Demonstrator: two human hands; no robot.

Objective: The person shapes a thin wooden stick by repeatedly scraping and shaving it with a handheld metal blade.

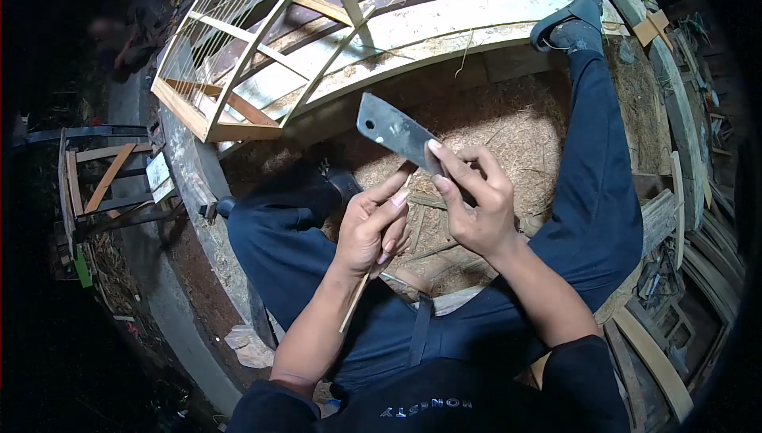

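My right hand (482, 201) is closed on a dark, wide knife blade (394, 131) with a round hole near its far end, thumb and fingers gripping its near end. The blade points up and left. My left hand (371, 228) pinches a thin bamboo strip (352, 306), whose lower part runs down along my forearm. The strip's upper end lies close to the blade's lower edge; whether they touch I cannot make out. Both hands are above my lap, between my spread legs.
A half-round wooden cage frame (230, 32) with thin bars stands on a whitish plank (413, 30) ahead. Shavings (512, 143) cover the floor between my legs. Beams flank both sides, and curved wooden strips (655, 361) lie at right. A wooden frame (107, 175) stands at left.
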